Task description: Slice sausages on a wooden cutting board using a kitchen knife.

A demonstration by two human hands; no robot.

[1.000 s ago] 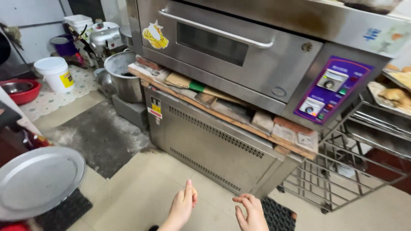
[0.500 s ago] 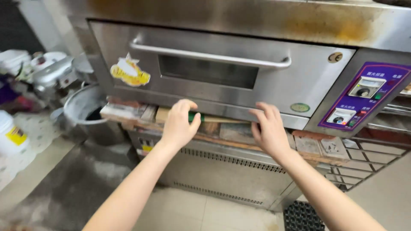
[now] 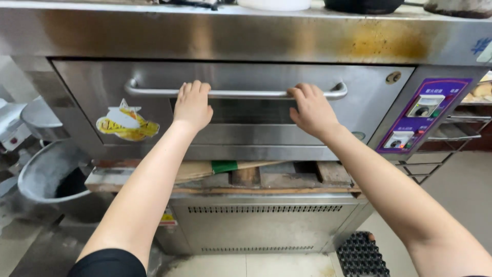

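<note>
Both hands risen onto oven door handle (image 3: 233,94), left hand (image 3: 192,106) and right hand (image 3: 310,109) curled over it (door shut), floor open below

The oven door (image 3: 230,110) is brushed stainless steel, dully glossy, and its handle bar (image 3: 246,94) is smooth polished metal tube. The oven's top panel (image 3: 307,41) is the same steel, stained rusty brown at right. The control panel (image 3: 423,115) looks like glossy purple plastic film. Below lie rough, worn wooden boards (image 3: 287,177). At left, a matt grey metal bucket (image 3: 48,174).
</note>
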